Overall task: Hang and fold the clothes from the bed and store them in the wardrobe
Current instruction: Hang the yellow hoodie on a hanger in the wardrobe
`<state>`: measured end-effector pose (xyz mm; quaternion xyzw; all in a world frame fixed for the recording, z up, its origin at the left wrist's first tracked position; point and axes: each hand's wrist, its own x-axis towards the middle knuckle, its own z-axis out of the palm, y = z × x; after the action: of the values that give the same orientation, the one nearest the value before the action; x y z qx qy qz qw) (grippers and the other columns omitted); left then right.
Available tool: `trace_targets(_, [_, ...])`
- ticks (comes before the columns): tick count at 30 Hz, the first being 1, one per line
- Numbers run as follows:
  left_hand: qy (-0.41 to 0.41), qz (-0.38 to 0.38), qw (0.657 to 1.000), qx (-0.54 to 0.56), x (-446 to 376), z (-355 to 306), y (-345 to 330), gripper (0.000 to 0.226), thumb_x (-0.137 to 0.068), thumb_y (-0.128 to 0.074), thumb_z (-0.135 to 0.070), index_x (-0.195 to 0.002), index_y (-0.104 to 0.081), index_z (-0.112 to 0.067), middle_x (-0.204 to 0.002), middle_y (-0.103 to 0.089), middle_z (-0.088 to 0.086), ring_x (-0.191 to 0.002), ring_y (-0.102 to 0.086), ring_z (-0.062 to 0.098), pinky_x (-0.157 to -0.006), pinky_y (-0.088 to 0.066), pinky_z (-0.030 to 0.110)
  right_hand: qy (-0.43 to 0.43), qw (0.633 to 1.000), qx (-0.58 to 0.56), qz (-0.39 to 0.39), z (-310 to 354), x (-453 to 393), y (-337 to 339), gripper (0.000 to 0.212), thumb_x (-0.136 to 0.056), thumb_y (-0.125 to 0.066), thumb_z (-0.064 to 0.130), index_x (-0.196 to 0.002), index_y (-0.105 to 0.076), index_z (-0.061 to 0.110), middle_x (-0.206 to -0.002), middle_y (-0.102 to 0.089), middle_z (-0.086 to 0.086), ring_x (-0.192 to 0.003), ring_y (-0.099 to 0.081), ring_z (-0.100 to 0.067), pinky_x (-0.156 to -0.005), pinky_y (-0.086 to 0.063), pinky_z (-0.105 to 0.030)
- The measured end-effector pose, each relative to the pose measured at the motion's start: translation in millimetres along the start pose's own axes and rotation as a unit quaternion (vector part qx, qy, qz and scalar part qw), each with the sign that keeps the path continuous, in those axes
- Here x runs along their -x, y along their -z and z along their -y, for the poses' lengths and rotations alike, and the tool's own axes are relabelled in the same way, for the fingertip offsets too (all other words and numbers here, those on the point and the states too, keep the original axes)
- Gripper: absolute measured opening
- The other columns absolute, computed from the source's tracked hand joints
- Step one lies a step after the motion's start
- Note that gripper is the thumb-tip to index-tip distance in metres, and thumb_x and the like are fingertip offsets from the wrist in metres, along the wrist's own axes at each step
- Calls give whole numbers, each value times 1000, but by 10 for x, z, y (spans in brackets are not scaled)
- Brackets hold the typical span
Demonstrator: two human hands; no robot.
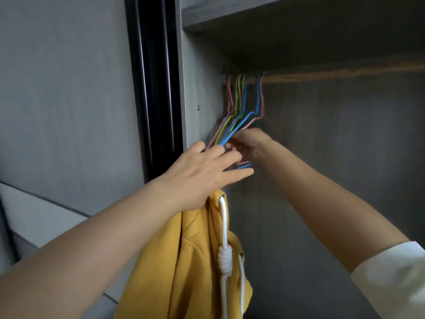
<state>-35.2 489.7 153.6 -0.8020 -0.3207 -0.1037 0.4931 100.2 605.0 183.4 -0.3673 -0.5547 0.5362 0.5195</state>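
Reaching both hands among hangers (239,116), hoodie (195,261) unlabelled

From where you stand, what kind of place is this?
Most likely a bedroom wardrobe, seen from its open side. A wooden rail runs under a shelf and carries a bunch of coloured wire hangers. A yellow hoodie hangs below the left hand.
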Motion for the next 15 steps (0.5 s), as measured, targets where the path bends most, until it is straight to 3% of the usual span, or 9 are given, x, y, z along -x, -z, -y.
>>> trace_targets(1, [13,52,998,-14,-53,-37,18,78,-43,-77,-15,-119,-61,-26,-112,-59,0,-88,-55,20,-60,-32,27,-1,1000,2,2,-5,-13,-5,30,-93,-41,0,-65,-50,5,-34,-54,0,-28,-48,-4,-36,-37,-13])
trace_targets(3, [52,140,989,-19,-148,-96,42,55,-69,-67,-19,-123,-53,-22,-126,-44,-2,-109,-46,20,-71,-26,30,-4,1000,6,7,-6,-35,2,30,-94,-41,1,-65,-49,4,-33,-52,0,-27,-49,-4,-31,-37,-12])
trace_targets(5, [95,205,974,-28,-200,-132,-75,37,-84,-49,-15,-120,-51,-17,-124,-38,-2,-119,-33,20,-81,-24,33,-10,1000,9,19,-22,-48,31,31,-95,-41,2,-65,-48,4,-31,-51,0,-27,-49,-4,-30,-38,-12])
trace_targets(7, [126,245,960,-44,-220,-142,-83,31,-85,-46,-14,-114,-55,-15,-118,-41,-2,-120,-28,22,-89,-25,35,-5,1000,6,18,-40,-64,63,32,-95,-42,1,-63,-47,4,-30,-50,1,-26,-49,-4,-31,-39,-12])
trace_targets(11, [166,270,947,-50,-199,-165,-165,31,-80,-51,-15,-110,-58,-16,-115,-42,-3,-119,-29,21,-95,-23,37,5,1000,-1,-6,-17,-90,207,33,-95,-42,0,-62,-46,2,-29,-49,-1,-26,-49,-5,-33,-44,-15])
trace_targets(12, [150,246,956,-55,-170,-160,-178,33,-74,-56,-15,-106,-60,-15,-112,-45,-2,-115,-35,21,-95,-24,39,7,1000,-1,-11,2,-80,223,32,-95,-42,0,-63,-46,2,-29,-49,-1,-26,-49,-6,-32,-44,-15])
trace_targets(15, [100,141,980,-97,-65,-168,-348,44,-32,-70,-11,-76,-69,-10,-82,-58,1,-78,-57,25,-77,-30,37,18,999,-21,-41,14,-63,278,27,-95,-41,-1,-68,-44,3,-33,-51,-3,-24,-48,-8,-30,-43,-18])
